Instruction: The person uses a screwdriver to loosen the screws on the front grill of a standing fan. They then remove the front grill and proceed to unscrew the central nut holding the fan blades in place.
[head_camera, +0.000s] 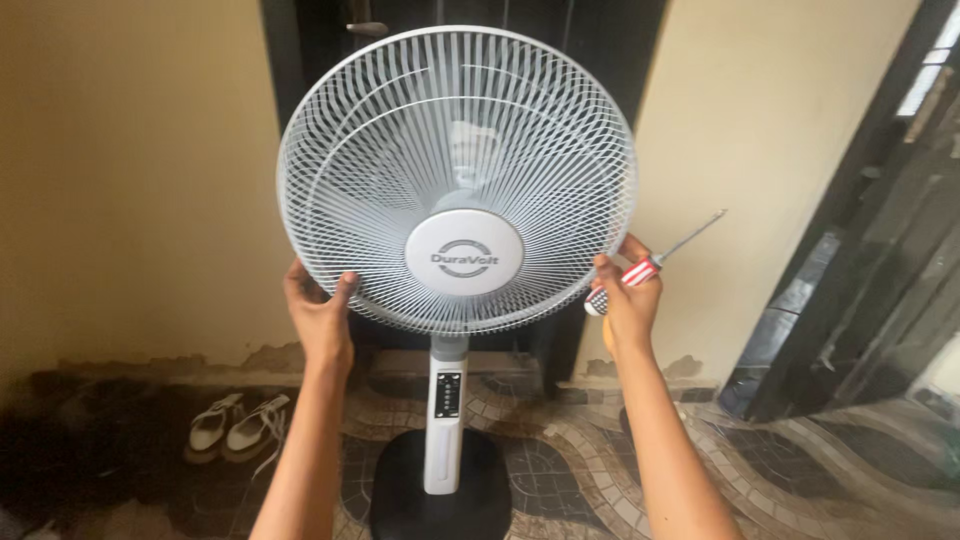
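Head view looks down two bare forearms raised toward a white pedestal fan with a round wire grille (456, 180). Left hand (320, 312) grips the lower left rim of the grille, thumb hooked over the front wires and fingers curled behind. Right hand (628, 296) presses against the lower right rim, fingers wrapped around a screwdriver with a red-and-white striped handle and thin metal shaft (660, 260); the shaft points up and to the right, away from the fan. Both wrists are bent back, arms stretched forward and slightly apart, framing the fan head.

Inside the grille cage, pale translucent blades show behind the wires, with a round white hub cap at the centre. Below the grille, a white upright stem with a small dark control panel (446, 420) drops to a round black base (440, 495) on the patterned tiled floor (600, 460). A pair of white shoes (235, 425) lies on the floor to the left, near the cream wall (130, 170).
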